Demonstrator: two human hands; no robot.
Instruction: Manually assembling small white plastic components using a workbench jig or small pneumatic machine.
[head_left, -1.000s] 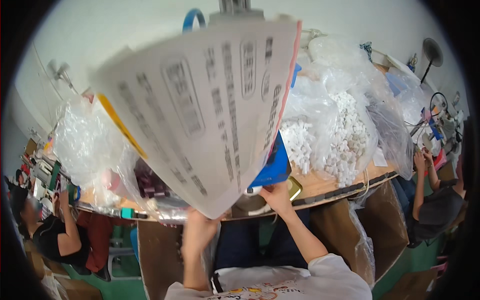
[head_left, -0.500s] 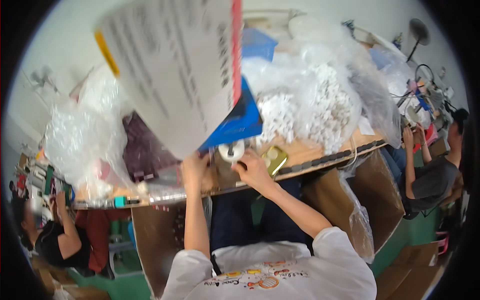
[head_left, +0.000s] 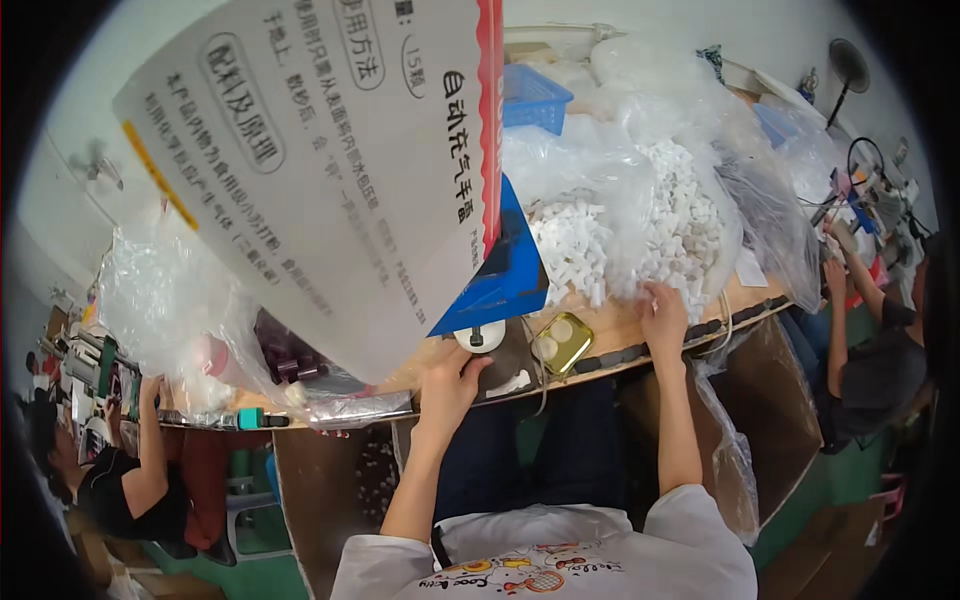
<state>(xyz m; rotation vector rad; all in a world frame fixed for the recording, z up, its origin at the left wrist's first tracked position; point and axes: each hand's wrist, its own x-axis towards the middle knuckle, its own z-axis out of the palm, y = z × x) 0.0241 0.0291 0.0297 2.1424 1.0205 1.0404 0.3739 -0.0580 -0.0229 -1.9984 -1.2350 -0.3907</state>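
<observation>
My left hand [head_left: 450, 389] is at the table's front edge, thumb and fingers closed next to a white round disc [head_left: 481, 337] with a dark centre. What they pinch, if anything, is hidden. Above the disc is a blue device [head_left: 512, 268], partly covered by a large printed sheet [head_left: 300, 190]. My right hand [head_left: 663, 318] reaches to the near edge of a heap of small white plastic pieces [head_left: 680, 215], fingers bent together; whatever they grip does not show. Between my hands lies a shiny yellow-green tray [head_left: 565, 343] holding round whitish things. A small white piece [head_left: 507, 385] lies right of my left hand.
The sheet blocks much of the upper left. Clear plastic bags [head_left: 165, 290] and dark purple parts [head_left: 290, 350] are on the left. Behind the white heap stands a blue basket [head_left: 535, 98]. Open cardboard boxes [head_left: 770, 400] stand below the table edge. People sit at both sides.
My right hand has left the disc and moved right to the white pieces. My left hand has shifted right to the disc. The view has turned slightly, and the sheet looks larger.
</observation>
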